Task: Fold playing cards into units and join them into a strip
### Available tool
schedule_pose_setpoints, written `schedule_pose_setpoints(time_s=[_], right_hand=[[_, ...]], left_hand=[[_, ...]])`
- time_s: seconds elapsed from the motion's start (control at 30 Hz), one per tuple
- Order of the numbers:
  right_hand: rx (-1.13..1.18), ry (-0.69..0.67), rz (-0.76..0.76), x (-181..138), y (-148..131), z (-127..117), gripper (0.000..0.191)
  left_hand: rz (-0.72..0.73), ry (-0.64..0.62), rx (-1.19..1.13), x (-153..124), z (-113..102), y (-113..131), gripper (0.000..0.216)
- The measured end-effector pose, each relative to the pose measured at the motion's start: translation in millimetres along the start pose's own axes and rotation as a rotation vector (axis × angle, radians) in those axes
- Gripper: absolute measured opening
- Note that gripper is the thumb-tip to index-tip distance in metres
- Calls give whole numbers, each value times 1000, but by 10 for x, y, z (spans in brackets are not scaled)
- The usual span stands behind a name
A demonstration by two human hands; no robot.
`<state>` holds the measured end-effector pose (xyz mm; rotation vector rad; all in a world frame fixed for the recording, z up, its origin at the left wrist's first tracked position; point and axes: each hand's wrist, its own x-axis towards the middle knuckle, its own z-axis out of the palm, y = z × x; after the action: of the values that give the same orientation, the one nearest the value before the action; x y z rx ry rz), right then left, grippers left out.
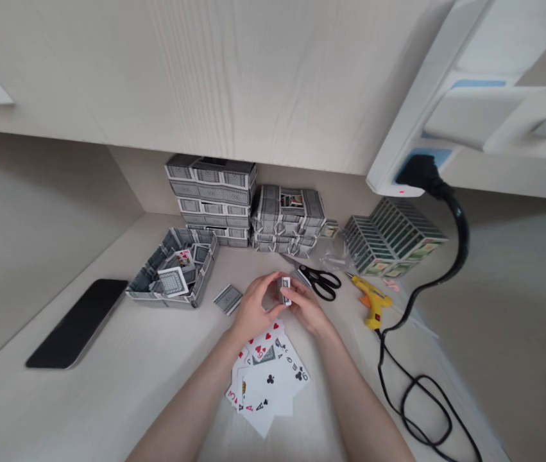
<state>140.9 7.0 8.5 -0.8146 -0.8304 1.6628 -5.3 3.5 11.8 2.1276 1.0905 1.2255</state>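
My left hand [253,307] and my right hand [305,307] meet over the desk, both pinching a small folded playing card [285,290] held upright between the fingertips. Just below my wrists lies a loose fan of face-up playing cards [267,378]. A single face-down card [228,299] rests to the left of my left hand.
Black scissors [321,281] and a yellow glue gun [373,301] with a black cord [412,385] lie to the right. Stacked card-built blocks [212,196], [288,218], a slanted card row [391,239] and a card tray [176,273] stand behind. A black phone [77,322] lies left.
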Motion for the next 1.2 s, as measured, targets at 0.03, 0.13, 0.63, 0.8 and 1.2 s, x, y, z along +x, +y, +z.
schedule_pose_setpoints(time_s=[0.03, 0.13, 0.63, 0.8, 1.2], right_hand=[[14, -11, 3, 1, -7, 0, 38], [34, -36, 13, 4, -23, -3, 39], [205, 231, -149, 74, 7, -29, 37], [202, 253, -170, 96, 33, -53, 35], [125, 262, -175, 69, 11, -26, 42]], left_hand=[[18, 2, 12, -1, -3, -1, 59], [63, 16, 37, -3, -14, 5, 57], [62, -15, -21, 6, -27, 16, 54], [54, -101, -83, -8, 11, 50, 54], [-27, 90, 106, 35, -65, 16, 53]])
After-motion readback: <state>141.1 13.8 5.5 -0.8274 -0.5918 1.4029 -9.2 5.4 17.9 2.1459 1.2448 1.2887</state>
